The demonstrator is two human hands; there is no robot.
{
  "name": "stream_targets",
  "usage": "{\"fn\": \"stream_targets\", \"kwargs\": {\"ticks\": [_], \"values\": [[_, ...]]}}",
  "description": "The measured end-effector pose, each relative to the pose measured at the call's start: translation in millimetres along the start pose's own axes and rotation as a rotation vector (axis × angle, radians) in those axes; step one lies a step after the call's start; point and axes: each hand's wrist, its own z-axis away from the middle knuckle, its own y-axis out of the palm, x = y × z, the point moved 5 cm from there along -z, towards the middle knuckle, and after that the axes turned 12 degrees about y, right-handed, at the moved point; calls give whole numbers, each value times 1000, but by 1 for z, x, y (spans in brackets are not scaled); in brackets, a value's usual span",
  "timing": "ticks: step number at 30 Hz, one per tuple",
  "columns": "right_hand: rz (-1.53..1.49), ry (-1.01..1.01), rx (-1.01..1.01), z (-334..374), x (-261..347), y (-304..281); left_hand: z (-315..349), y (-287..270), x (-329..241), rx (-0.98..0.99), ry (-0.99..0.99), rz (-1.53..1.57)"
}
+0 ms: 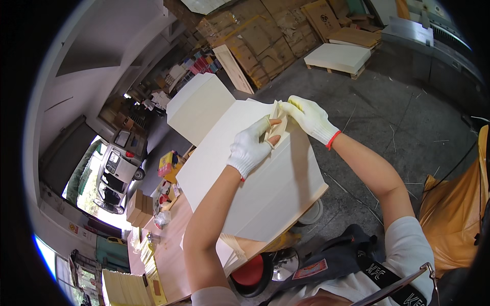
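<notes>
A tall stack of large white paper sheets (232,148) fills the middle of the view. At its right-hand edge, my left hand (250,148), in a white knitted glove with bare fingertips showing, grips a bunch of narrow, cream-coloured paper pieces (276,128). My right hand (310,120), gloved in white with a red cuff and yellow at the fingers, pinches the far end of the same bunch. Whether these pieces are loose or part of the top sheets I cannot tell. Behind my left hand, another pale block of stacked sheets (201,109) rises higher.
The stack stands by a wooden table (176,250) holding small boxes (140,208) and cream sheets (127,288). A red-topped round stool (250,275) is below. A low pallet of white sheets (339,57) lies at the back right; orange sheeting (454,219) hangs at the right.
</notes>
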Motion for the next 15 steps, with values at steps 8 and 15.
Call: {"fn": "stream_targets", "kwargs": {"ticks": [8,15], "values": [[-9,-8,-6,2,1,-1,1,-1,2,-23,18,6],[-10,33,10,3,0,-2,1,-1,-9,64,-46,-10]]}}
